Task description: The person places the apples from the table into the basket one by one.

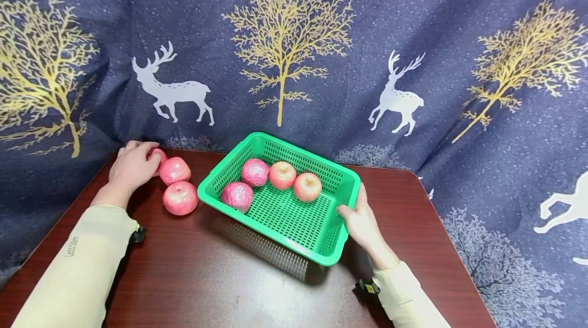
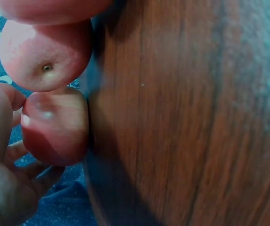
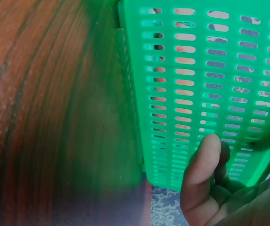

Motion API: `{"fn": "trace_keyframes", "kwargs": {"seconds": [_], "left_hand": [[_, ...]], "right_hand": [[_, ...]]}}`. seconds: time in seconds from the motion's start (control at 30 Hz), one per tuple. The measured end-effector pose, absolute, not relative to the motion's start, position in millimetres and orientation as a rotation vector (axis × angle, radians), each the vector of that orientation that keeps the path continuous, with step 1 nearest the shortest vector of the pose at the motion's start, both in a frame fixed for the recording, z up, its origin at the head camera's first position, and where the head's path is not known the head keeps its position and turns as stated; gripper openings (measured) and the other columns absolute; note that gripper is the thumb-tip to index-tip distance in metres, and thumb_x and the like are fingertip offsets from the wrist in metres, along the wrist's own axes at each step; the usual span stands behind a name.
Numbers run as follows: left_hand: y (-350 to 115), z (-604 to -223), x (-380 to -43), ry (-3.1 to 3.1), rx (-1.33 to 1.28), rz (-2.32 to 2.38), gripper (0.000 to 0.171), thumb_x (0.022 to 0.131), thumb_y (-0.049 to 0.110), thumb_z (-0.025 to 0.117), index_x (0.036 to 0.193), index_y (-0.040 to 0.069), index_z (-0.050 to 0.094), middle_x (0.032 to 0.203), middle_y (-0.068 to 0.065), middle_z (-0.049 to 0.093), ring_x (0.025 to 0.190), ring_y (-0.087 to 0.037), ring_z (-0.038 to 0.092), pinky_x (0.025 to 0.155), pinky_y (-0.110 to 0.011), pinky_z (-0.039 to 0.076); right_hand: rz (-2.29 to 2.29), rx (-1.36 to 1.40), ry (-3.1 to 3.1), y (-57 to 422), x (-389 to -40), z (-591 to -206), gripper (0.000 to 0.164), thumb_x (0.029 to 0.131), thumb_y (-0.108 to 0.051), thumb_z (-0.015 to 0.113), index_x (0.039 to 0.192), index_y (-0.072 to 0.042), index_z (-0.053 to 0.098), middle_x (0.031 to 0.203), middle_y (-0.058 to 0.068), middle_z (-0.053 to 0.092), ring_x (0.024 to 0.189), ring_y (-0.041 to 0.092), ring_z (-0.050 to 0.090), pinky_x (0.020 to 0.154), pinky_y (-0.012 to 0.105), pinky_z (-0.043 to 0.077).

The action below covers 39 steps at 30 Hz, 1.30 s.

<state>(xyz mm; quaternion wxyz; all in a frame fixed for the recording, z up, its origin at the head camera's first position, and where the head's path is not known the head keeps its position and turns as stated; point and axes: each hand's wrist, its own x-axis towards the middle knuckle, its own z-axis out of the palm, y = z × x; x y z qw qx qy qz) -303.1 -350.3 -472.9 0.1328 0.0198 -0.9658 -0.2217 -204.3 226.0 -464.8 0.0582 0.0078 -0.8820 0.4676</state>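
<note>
At the table's far left, my left hand [image 1: 133, 165] grips a red apple [image 1: 157, 158], its fingers curved round the far side; the left wrist view shows thumb and fingertips against that apple [image 2: 54, 127]. Two more red apples, one [image 1: 175, 171] touching it and another [image 1: 180, 198] nearer me, form a short row. My right hand [image 1: 363, 221] holds the right end of a green plastic basket [image 1: 280, 238], thumb over the rim. Its slotted wall [image 3: 196, 89] fills much of the right wrist view, with curled fingers beside it. Inside lie several apples [image 1: 282, 175], toward the back and left.
The dark brown wooden table [image 1: 193, 277] reaches back to a navy cloth [image 1: 312, 108] printed with trees and deer. The basket's shadow falls on the table along its near side. Dark bands circle both wrists.
</note>
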Motion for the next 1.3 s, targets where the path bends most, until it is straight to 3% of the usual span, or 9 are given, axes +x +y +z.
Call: {"fn": "trace_keyframes", "kwargs": {"seconds": [0.27, 0.47, 0.67, 1.3], "left_hand": [[-347.2, -474.4, -302.3, -2.827, 0.060, -0.640, 0.049, 0.102, 0.041, 0.033, 0.138, 0.013, 0.050, 0.135, -0.024, 0.040, 0.118, -0.049, 0.035, 0.087, -0.065, 0.035], [-346.8, -476.1, -301.4, -2.792, 0.034, -0.661, 0.052, 0.102, 0.047, 0.037, 0.136, 0.010, 0.052, 0.132, -0.026, 0.042, 0.118, -0.049, 0.037, 0.088, -0.065, 0.035], [-348.5, -480.2, -304.0, -2.777, 0.032, -0.657, 0.059, 0.100, 0.056, 0.040, 0.135, 0.010, 0.052, 0.131, -0.027, 0.043, 0.118, -0.049, 0.038, 0.086, -0.066, 0.036], [-350.8, -478.9, -307.7, -2.844, 0.007, -0.646, 0.064, 0.098, 0.059, 0.042, 0.139, 0.010, 0.046, 0.133, -0.030, 0.041, 0.121, -0.049, 0.037, 0.086, -0.069, 0.037]], "right_hand": [[1.377, 0.007, -2.687, 226.7, -204.7, -465.0, 0.090, 0.086, -0.019, 0.060, 0.158, -0.018, 0.004, 0.124, 0.019, 0.057, 0.099, 0.027, 0.062, 0.078, 0.041, 0.052], [1.370, -0.004, -2.704, 226.6, -204.1, -464.4, 0.092, 0.087, -0.019, 0.059, 0.158, -0.019, 0.000, 0.131, 0.020, 0.053, 0.103, 0.027, 0.060, 0.081, 0.041, 0.051], [1.389, -0.001, -2.700, 226.7, -204.8, -465.4, 0.092, 0.087, -0.020, 0.059, 0.158, -0.020, 0.001, 0.129, 0.018, 0.054, 0.100, 0.026, 0.062, 0.078, 0.040, 0.052], [1.396, 0.003, -2.686, 225.4, -204.3, -463.8, 0.091, 0.086, -0.018, 0.060, 0.158, -0.021, 0.004, 0.125, 0.017, 0.057, 0.096, 0.025, 0.063, 0.074, 0.038, 0.053]]}}
